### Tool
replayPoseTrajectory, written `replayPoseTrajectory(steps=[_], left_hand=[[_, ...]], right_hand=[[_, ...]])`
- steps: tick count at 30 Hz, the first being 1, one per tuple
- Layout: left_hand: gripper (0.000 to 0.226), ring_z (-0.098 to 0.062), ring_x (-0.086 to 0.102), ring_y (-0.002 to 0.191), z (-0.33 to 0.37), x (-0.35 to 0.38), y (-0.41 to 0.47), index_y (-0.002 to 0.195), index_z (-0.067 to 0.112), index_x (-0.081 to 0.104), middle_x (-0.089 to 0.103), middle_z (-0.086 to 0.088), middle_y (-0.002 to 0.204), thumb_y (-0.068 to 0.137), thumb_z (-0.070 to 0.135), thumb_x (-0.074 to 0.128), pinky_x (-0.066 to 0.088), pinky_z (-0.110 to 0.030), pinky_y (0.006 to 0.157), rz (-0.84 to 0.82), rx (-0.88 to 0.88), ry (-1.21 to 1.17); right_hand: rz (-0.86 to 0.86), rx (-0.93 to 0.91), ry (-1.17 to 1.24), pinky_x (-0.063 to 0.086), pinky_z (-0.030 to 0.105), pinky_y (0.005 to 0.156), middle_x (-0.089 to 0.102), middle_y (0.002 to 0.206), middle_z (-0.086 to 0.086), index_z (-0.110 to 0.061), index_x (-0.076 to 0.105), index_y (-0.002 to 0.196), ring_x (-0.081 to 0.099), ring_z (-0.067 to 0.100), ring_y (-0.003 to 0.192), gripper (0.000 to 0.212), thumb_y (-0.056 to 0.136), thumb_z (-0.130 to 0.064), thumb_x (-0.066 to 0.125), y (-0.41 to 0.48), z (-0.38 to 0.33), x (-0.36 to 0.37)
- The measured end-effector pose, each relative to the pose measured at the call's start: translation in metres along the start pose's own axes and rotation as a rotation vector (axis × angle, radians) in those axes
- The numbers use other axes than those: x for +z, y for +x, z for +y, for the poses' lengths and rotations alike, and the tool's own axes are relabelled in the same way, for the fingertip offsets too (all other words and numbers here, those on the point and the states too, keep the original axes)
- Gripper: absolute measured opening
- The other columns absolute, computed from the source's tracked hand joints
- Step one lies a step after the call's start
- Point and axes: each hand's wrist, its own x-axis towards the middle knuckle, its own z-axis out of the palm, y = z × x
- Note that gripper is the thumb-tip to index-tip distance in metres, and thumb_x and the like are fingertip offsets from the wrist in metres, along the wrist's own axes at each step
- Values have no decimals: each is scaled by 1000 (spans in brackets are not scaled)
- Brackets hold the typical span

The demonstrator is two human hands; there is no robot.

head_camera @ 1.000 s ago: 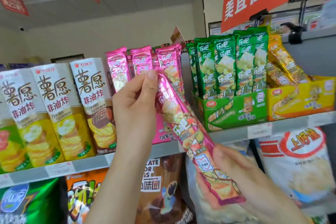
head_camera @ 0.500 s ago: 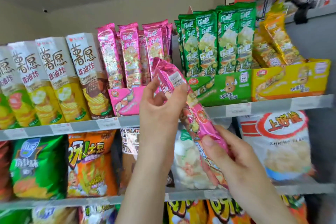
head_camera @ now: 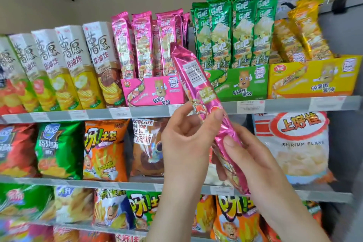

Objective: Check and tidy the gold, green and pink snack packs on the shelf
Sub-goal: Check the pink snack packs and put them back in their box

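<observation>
- Both hands are on one pink pack (head_camera: 202, 92). It hangs tilted in the air in front of the shelf edge (head_camera: 284, 104), with its top end up by the pink box (head_camera: 155, 90) and its bottom end low on the right.
- The left hand (head_camera: 186, 139) pinches the pack about midway, thumb on the near face and fingers curled behind.
- The right hand (head_camera: 251, 161) grips the lower part, thumb pressed on the foil and the other fingers wrapped behind.
- The barcode (head_camera: 191, 70) faces us, so this looks like the checking step. The put-back is not yet done.
- Risk one: the foil is glossy and the left hold is only a pinch. If one hand lets go too soon, the pack could slide out and drop toward the bags on the lower shelf (head_camera: 145, 149).
- Risk two: the pack's top end sits right by the standing pink packs (head_camera: 141, 45) and near the green packs (head_camera: 235, 29). A careless swing upward could tip a row over.
- Risk three: a hard squeeze could crush the snacks inside.
- Risk four: putting it back barcode-out, or into the green box (head_camera: 241, 82), would leave the row untidy.
- Far right, the gold packs (head_camera: 302, 33) lean loosely in the yellow box (head_camera: 314, 76). A bump could spill them, and they look due for straightening.
</observation>
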Motion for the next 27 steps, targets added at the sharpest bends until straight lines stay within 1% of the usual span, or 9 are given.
replayPoseTrajectory(steps=[2, 5, 7, 10, 14, 16, 20, 23, 27], left_hand=[[49, -9, 68, 78, 1, -3, 2, 105, 26, 64, 73, 3, 84, 63, 41, 84, 55, -27, 77, 83, 2, -10], [51, -9, 68, 86, 2, -6, 4, 99, 34, 62, 70, 9, 87, 57, 50, 86, 54, -31, 85, 135, 3, -49], [59, -14, 67, 89, 1, -4, 2, 111, 30, 61, 70, -1, 95, 60, 46, 86, 53, -33, 85, 85, -17, -65], [67, -21, 67, 88, -3, 2, -8, 130, 15, 54, 68, -21, 103, 71, 32, 79, 55, -36, 80, -51, -18, -17], [37, -23, 65, 85, -7, 2, -15, 109, 11, 63, 71, -16, 97, 76, 22, 74, 56, -38, 78, -131, 21, 16], [36, -20, 67, 86, -9, 0, -16, 109, 11, 63, 73, -11, 96, 76, 20, 75, 56, -36, 79, -176, 5, 6], [39, -15, 71, 91, -12, -6, -16, 113, 10, 64, 75, -4, 98, 77, 21, 76, 56, -22, 75, -273, -25, 4], [35, -20, 72, 95, -10, -14, -12, 112, 16, 66, 76, -4, 100, 80, 28, 75, 57, -27, 80, -240, 18, 28], [31, -18, 70, 99, -7, -17, -7, 113, 20, 68, 75, -3, 104, 88, 36, 63, 54, -28, 86, -215, 18, 26]], right_hand=[[-76, 38, 8, 52, 22, 63, 71, 84, -1, -39, 67, 115, 64, 13, 66, 44, 78, -62, 57, -4, 2, -7], [-67, 30, -49, 50, 17, 63, 69, 76, -10, -54, 66, 106, 59, 5, 59, 31, 83, -70, 53, -9, 0, -6], [10, 28, -61, 47, 9, 60, 66, 70, -23, -59, 63, 107, 61, -4, 61, 30, 82, -72, 55, -11, 1, -2], [67, -13, 10, 40, 5, 49, 62, 68, -21, -43, 62, 116, 57, -6, 52, 38, 85, -60, 49, -10, 7, 0], [166, -32, 141, 39, 8, 40, 67, 67, -10, -39, 67, 100, 57, -1, 44, 24, 85, -46, 50, -4, 10, 2], [225, -56, 62, 44, 10, 47, 72, 77, -10, -46, 68, 92, 64, -1, 55, 20, 83, -52, 51, 6, 12, 4], [169, -30, 5, 47, 12, 59, 70, 79, -13, -36, 68, 105, 65, 0, 68, 70, 59, -87, 57, 11, 12, 0], [92, -14, 139, 48, 17, 55, 66, 76, -9, -39, 67, 118, 58, 4, 60, 50, 86, -71, 48, -1, 10, -3], [42, -71, 234, 54, 23, 59, 74, 94, 7, -32, 71, 115, 69, 19, 69, 36, 85, -50, 64, 0, 6, -3]])
